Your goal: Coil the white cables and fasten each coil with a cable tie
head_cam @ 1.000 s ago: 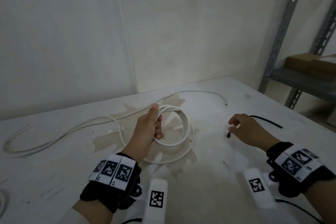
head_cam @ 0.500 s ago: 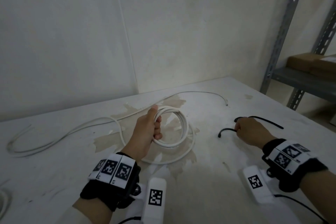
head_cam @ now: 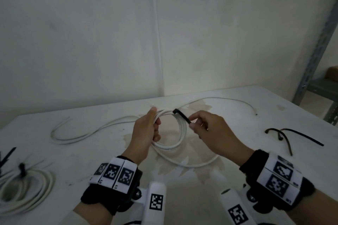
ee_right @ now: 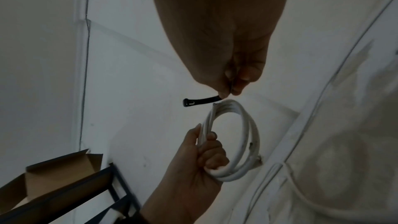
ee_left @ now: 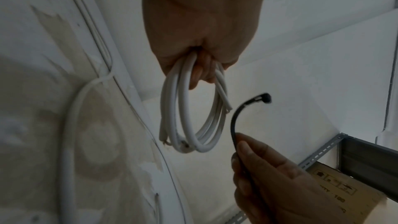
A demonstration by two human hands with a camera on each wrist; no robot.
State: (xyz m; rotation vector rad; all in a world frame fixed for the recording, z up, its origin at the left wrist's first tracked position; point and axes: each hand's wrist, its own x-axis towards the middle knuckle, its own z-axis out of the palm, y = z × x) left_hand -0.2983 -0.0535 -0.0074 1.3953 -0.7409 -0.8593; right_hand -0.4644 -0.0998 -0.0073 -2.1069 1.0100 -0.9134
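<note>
We see a pale, stained worktop [head_cam: 237, 179] running to a plain wall at the far side, with a grey metal shelf [head_cam: 318, 86] standing at the far right. A long white cable [head_cam: 87, 133] lies loose across the left and far part of the worktop, one end trailing off to the far right.

At the near left edge rests a finished coil [head_cam: 27, 190] of white cable, already bound with a black tie.

In the middle, our left hand [head_cam: 144, 133] holds the white coil [head_cam: 175, 129] upright above the worktop, fingers [ee_right: 212, 152] curled tightly round the bundled loops on its left side. The left wrist view shows two cut ends of cable hanging at the coil's lower part.

Our right hand [head_cam: 210, 129] is just beside the coil on its right, thumb and forefinger pinching a black cable tie [head_cam: 181, 115]. The tie's head points left, over the top of the coil; we cannot tell whether it touches the loops.

Two spare black ties [head_cam: 292, 133] lie on the worktop at the right, well apart from both hands.
</note>
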